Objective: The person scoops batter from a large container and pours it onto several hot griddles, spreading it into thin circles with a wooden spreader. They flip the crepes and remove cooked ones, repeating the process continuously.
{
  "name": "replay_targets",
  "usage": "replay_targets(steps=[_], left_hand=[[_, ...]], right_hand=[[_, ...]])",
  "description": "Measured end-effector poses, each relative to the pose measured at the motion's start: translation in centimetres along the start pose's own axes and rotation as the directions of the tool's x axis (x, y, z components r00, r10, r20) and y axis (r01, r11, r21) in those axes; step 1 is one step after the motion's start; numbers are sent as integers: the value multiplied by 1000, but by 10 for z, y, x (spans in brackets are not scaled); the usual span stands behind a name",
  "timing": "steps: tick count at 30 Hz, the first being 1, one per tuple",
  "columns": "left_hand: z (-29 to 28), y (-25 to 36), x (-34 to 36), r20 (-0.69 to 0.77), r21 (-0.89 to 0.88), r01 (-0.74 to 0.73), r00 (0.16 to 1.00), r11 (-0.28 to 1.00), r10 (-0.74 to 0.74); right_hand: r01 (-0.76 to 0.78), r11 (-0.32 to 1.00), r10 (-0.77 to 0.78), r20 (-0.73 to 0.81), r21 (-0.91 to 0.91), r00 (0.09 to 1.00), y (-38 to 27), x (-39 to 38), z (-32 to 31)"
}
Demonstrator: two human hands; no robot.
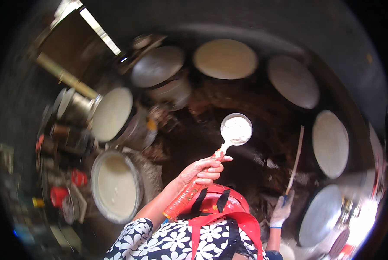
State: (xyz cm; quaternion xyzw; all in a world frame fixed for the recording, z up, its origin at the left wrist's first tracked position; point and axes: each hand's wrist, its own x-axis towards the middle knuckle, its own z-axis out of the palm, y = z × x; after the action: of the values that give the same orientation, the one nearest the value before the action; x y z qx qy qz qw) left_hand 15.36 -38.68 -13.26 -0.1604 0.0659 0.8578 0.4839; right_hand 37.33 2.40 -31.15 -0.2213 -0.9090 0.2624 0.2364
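Observation:
My left hand [205,171] is closed around the red-wrapped handle of a ladle [236,130]. Its round bowl is held out over the dark middle and carries a pale, batter-like mass. Lower right, my right hand [281,210], in a whitish glove with a blue cuff, grips a thin wooden stick [296,162] that points up and away. The stick's lower end is hidden in the hand. To the left of my left forearm stands a wide bucket [138,190] of creamy batter [114,184].
Round griddles ring me: bare-looking grey ones at far left [158,66], far right [293,81] and near right [319,216]; pale-coated ones at left [111,114], far middle [225,59] and right [330,144]. Red containers [59,196] sit left of the bucket.

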Motion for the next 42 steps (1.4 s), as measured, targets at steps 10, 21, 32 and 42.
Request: replay_targets(steps=[10,21,32,42], left_hand=[[-182,60,-174,-347,337,-685,548,646,761],[-406,29,-182,-845,351,-670,74,654,530],[-475,56,-157,-545,798,-17,-446,602,710],[-485,145,-128,-881,237,-722,121,650,457]], right_hand=[[288,905,-425,699,313,575,-276,26,221],[815,346,-483,833,465,-270,-452,-49,384],[674,515,-166,833,530,-529,-566,-14,372],[300,919,-186,953,255,-240,-440,-59,396]])
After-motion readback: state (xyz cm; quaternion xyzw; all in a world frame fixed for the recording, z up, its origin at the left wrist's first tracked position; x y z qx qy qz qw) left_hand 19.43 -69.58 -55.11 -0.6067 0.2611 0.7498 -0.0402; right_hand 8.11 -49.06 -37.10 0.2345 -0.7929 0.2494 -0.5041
